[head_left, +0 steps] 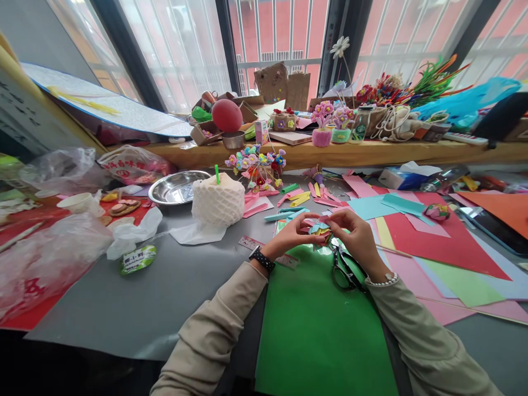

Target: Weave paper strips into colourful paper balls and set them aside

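My left hand (291,236) and my right hand (355,237) meet over the top of a green paper sheet (322,324). Between them is a small multicoloured piece of folded paper strips (320,227), in yellow, blue and pink. The left fingers curl round its side, while the right thumb and fingertips pinch a pink bit at its upper edge. Black-handled scissors (345,269) lie on the sheet just below my right hand. A pink ruler (268,251) sticks out from under my left wrist. Fingers partly hide the folded piece.
Cut paper strips (295,201) lie beyond my hands. Coloured sheets (445,236) overlap at the right. A coconut with a green straw (218,199) and a metal bowl (177,187) stand left, near plastic bags (53,253). Crafts, including a red ball (226,115), crowd the windowsill.
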`<state>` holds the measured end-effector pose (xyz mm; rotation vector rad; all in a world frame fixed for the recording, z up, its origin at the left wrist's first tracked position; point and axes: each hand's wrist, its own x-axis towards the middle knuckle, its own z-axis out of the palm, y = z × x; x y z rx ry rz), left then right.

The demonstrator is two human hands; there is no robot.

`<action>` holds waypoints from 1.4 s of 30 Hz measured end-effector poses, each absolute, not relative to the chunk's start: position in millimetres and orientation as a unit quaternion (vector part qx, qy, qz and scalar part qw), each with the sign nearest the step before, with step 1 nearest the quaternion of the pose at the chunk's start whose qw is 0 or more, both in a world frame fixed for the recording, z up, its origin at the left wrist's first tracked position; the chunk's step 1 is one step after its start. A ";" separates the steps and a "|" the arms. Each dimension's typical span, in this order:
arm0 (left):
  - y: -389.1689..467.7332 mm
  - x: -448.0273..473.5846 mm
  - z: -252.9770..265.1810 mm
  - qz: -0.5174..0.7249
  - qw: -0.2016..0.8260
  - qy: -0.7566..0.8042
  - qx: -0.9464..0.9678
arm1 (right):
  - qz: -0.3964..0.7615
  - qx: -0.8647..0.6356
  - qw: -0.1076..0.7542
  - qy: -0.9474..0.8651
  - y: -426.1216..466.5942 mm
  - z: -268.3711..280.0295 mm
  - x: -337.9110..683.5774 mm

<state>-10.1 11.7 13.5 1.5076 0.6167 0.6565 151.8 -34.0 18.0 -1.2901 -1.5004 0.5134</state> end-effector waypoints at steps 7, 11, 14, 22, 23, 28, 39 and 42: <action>9.1 -10.3 17.3 0.299 0.606 0.294 0.676 | 0.268 -0.531 0.521 -0.612 -30.6 14.8 153.7; 8.6 -13.4 21.1 0.287 0.555 0.304 0.719 | 0.303 -0.515 0.482 -0.641 -29.8 19.0 158.3; 8.2 -15.1 23.8 0.285 0.526 0.286 0.748 | 0.298 -0.511 0.448 -0.670 -30.4 23.4 161.4; 7.4 -14.0 22.7 0.287 0.477 0.287 0.780 | 0.266 -0.533 0.442 -0.671 -30.3 20.4 162.8; 7.9 -14.0 22.5 0.285 0.475 0.291 0.780 | 0.256 -0.537 0.439 -0.673 -30.6 19.4 162.3; 12.0 -15.2 22.1 0.265 0.546 0.282 0.743 | 0.194 -0.552 0.435 -0.684 -31.8 16.7 158.7; 11.4 -13.0 16.0 0.311 0.662 0.254 0.633 | 0.158 -0.498 0.473 -0.709 -30.5 16.6 157.5; 12.3 -11.7 14.7 0.343 0.684 0.241 0.597 | 0.211 -0.488 0.476 -0.700 -31.0 17.2 157.8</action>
